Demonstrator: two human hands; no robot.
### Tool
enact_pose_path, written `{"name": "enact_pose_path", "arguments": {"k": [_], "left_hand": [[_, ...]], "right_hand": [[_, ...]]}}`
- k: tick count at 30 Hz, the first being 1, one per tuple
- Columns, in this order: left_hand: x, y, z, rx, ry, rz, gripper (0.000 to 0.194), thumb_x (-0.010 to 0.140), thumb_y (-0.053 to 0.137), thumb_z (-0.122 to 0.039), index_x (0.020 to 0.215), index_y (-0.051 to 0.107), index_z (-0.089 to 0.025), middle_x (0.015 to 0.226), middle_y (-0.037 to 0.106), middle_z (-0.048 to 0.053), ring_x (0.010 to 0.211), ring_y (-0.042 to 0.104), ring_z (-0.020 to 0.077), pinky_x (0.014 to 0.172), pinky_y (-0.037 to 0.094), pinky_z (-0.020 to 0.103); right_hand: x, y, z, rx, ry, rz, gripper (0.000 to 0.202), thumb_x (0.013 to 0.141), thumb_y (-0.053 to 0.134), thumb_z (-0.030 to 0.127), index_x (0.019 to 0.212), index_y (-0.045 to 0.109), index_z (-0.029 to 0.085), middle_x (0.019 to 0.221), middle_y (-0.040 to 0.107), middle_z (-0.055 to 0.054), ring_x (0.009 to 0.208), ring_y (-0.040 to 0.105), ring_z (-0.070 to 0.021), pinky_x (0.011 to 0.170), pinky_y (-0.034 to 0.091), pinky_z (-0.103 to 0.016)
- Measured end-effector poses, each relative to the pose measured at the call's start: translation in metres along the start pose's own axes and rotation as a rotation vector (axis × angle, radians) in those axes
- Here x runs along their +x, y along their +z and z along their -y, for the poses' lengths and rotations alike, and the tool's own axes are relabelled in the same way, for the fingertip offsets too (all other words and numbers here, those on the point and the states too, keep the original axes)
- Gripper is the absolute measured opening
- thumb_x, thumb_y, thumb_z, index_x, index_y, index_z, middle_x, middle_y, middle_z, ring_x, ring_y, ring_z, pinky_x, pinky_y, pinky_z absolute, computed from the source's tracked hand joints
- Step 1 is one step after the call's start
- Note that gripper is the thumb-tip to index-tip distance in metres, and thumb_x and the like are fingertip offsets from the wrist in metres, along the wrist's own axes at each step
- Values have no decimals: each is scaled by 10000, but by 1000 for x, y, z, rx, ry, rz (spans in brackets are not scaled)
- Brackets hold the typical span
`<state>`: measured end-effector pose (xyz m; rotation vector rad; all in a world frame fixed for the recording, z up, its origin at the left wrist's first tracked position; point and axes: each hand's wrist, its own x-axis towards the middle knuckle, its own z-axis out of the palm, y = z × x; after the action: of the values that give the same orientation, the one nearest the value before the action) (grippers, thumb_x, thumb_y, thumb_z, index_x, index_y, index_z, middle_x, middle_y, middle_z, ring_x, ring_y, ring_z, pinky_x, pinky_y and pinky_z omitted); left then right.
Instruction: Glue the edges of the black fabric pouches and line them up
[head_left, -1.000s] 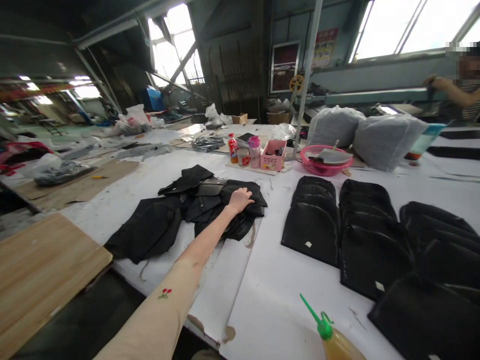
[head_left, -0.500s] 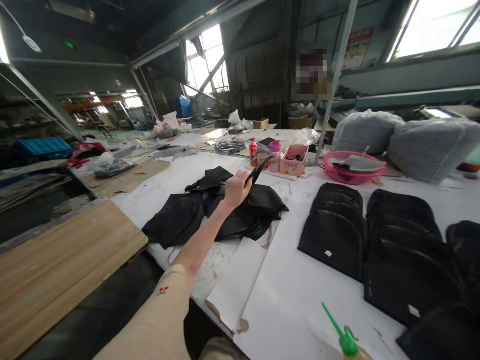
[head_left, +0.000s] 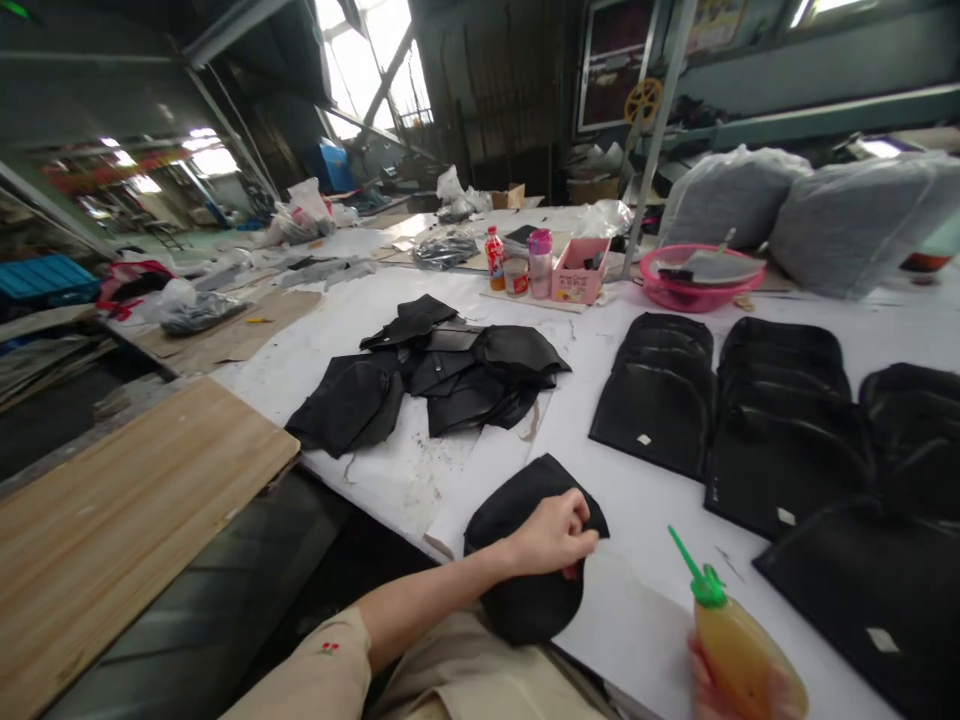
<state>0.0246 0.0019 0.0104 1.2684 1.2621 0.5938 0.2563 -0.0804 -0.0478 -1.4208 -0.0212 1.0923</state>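
My left hand [head_left: 559, 530] rests on a rounded black leather-like piece [head_left: 529, 605] at the table's front edge, its fingers curled at the piece's right side. Low on the right, my right hand [head_left: 703, 675] is wrapped round a bottle [head_left: 750, 650] of yellowish liquid with a green nozzle, which points up and left. Beyond my left hand lies a loose pile of black pieces [head_left: 457, 385]. Overlapping rows of larger black pieces [head_left: 787, 450] cover the right side of the white tabletop [head_left: 630, 560]; small pale tags show on some.
A wooden board [head_left: 142, 530] juts in at the left. Farther back stand a red-capped bottle [head_left: 495, 262], a pink-lidded bottle [head_left: 540, 265], a pink box [head_left: 581, 272] and a pink basin [head_left: 694, 290]. Large filled plastic bags [head_left: 862, 225] sit behind at the right, beside a metal pole [head_left: 660, 140].
My left hand has come back from the pile to the front edge, with one black piece now under it. My right hand has come into view on the bottle. The view has tilted down.
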Motion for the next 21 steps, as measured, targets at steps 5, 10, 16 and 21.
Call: {"name": "enact_pose_path", "arguments": {"k": [5,10,16,21], "left_hand": [[7,20,29,-187,93,-37,210,904,655,-303,1005,503,-199,760,684,-1,663,729,172,628,591,285],[-31,-40,34,575,509,146,529,755,924,-414,1187,702,-205,1292,700,147,1336,609,365,1158,485,555],[-48,-88,52,867,636,285,825,705,938,-557,1404,659,-217,1546,555,196,1485,476,402,1215,436,588],[-46,-89,63,905,843,244,292,948,755,-370,1177,769,-189,1413,666,168,1390,591,336,1136,541,494]], "right_hand": [[-26,6,6,108,-122,71,387,672,896,542,921,768,274,1045,748,-50,1068,723,-267,686,670,-312],[-27,5,2,185,-159,111,471,705,905,527,1009,740,206,986,741,-38,875,703,-192,665,641,-273],[-24,4,-1,190,-164,133,525,692,903,553,1014,737,173,941,750,-67,808,697,-197,626,622,-282],[-26,3,-2,173,-150,138,500,729,880,540,1034,728,173,932,756,-67,780,700,-192,614,604,-280]]}}
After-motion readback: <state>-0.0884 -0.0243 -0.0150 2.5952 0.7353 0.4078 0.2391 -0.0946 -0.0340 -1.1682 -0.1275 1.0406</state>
